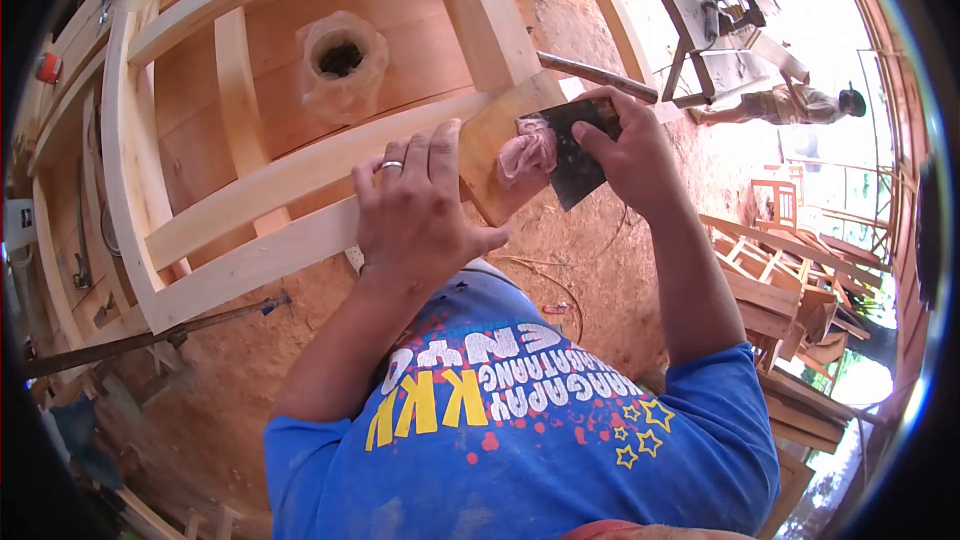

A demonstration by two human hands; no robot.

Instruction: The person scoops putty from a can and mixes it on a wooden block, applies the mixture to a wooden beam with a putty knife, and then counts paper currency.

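Observation:
My right hand (625, 145) grips a dark, flat, square scraper (578, 162), thumb on its face. The scraper's edge meets a lump of pinkish paste (527, 152) on a flat wooden board (485, 165). Beside the board's left edge is my left hand (420, 195), a ring on one finger. Its fingers lie over the edge, and its thumb reaches the lower corner. Behind both hands stands a pale wooden frame (255, 265) with slats. On the panel within it sits a clear plastic bag or tub (345, 65) with a dark opening.
Stacked wooden pieces (770, 290) and a chair frame (775, 202) lie at the right. A person (790, 105) in a dark cap is at the upper right, near a metal-legged bench (715, 50). A long bar clamp (150, 335) crosses the lower left.

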